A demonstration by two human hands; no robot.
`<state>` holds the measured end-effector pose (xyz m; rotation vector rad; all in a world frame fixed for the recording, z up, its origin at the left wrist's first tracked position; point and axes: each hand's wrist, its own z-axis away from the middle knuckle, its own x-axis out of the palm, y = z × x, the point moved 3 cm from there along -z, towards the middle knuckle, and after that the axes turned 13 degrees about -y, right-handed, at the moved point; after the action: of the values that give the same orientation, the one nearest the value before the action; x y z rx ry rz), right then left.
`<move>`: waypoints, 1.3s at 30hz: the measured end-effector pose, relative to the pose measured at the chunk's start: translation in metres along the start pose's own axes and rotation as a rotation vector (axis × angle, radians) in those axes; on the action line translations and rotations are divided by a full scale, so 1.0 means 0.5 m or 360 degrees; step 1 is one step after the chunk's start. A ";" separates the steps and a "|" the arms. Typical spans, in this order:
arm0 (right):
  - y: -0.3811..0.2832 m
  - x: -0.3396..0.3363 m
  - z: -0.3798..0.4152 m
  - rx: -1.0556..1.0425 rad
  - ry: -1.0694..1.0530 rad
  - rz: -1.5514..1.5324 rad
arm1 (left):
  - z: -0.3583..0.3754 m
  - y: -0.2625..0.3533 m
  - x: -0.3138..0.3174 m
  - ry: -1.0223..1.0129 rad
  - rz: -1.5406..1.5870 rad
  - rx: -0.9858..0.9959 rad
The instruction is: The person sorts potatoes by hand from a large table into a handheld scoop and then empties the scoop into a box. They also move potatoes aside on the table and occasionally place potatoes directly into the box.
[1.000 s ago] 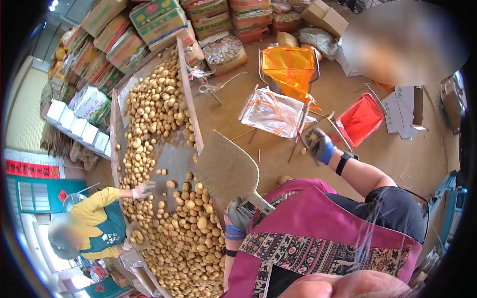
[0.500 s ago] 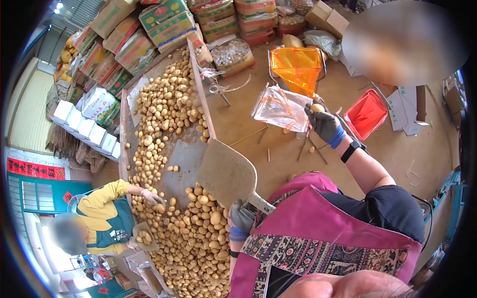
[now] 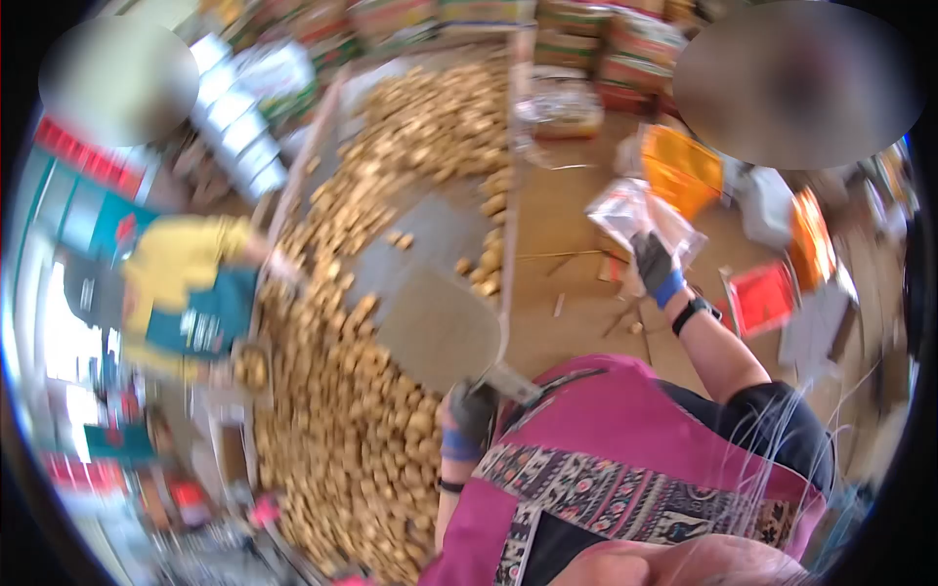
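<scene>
My left hand (image 3: 474, 412), in a dark glove with a blue cuff, is closed at the near edge of a flat beige scoop (image 3: 440, 332), beside its short handle. The scoop lies over the heap of potatoes (image 3: 362, 469), and its pan holds nothing that I can see. My right hand (image 3: 653, 266), gloved the same way, reaches over the near side of a clear plastic bag (image 3: 618, 210) spread on a frame. Its fingers are smeared by motion, and no potato shows in them.
A wooden-sided bin (image 3: 510, 195) holds the potatoes. Across it stands a co-worker in a yellow top (image 3: 186, 254), one hand on the potatoes. An orange bag (image 3: 682, 171) and a red one (image 3: 762, 298) flank the clear bag. Stacked cartons (image 3: 640, 49) line the back.
The whole view has swung and blurred, shifting the bin and bags rightward. The potato held earlier in my right hand no longer shows. My left hand stays at the scoop.
</scene>
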<state>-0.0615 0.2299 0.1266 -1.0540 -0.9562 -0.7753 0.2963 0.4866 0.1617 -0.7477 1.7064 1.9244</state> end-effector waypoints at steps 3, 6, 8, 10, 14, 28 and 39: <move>0.294 0.134 0.062 0.1278 -0.0429 0.0364 | 0.014 -0.088 0.054 0.0304 0.1092 0.0117; 0.435 0.216 0.137 0.1719 -0.0841 0.1014 | 0.023 0.013 -0.022 -0.0002 0.1123 -0.0642; 0.457 0.204 0.118 0.1869 -0.0820 0.1233 | 0.066 -0.004 -0.027 0.0227 0.1257 -0.0498; 0.471 0.228 0.121 0.1760 -0.0621 0.1542 | 0.103 0.011 -0.056 0.0092 0.0914 -0.0228; 0.484 0.229 0.139 0.1727 -0.0445 0.1426 | 0.224 -0.092 -0.092 0.0571 -0.0140 -0.0595; 0.699 0.312 0.141 0.2280 -0.0463 0.0650 | 0.763 -0.339 -0.085 0.0805 -0.0092 -0.2143; 0.729 0.311 0.150 0.2266 -0.0544 0.1324 | 0.738 -0.469 -0.249 0.0916 -0.0159 -0.2283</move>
<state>0.3012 0.4042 0.1543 -0.1895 -0.9243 0.7757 0.5087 0.8840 0.1010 -1.9119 0.1308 2.8393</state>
